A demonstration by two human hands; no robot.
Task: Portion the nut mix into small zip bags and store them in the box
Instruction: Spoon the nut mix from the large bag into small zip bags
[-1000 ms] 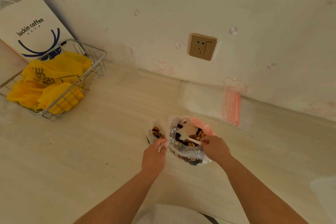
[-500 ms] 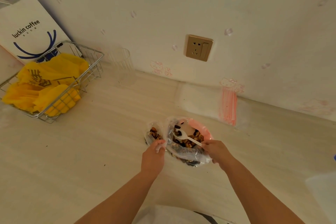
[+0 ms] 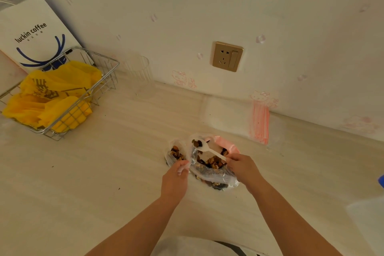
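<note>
Right hand [image 3: 242, 165] pinches spoon [image 3: 209, 150]; left hand [image 3: 175, 181] grips small bag [image 3: 175, 153] (fingertips hidden).

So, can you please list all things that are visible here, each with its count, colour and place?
small zip bag: 1, clear, with some nuts inside, on the counter, held at its near edge by the left hand
large nut mix bag: 1, clear with pink rim, right of the small bag
spoon: 1, white, over the large bag, in the right hand
stack of zip bags: 1, clear with red strips, by the wall
wire basket: 1, silver, far left
yellow bags: several, in the basket
paper bag: 1, white and blue, behind the basket
glass: 1, clear, by the wall
socket: 1, gold, on the wall
left hand: 1, pinches the small bag
right hand: 1, holds the spoon
</note>
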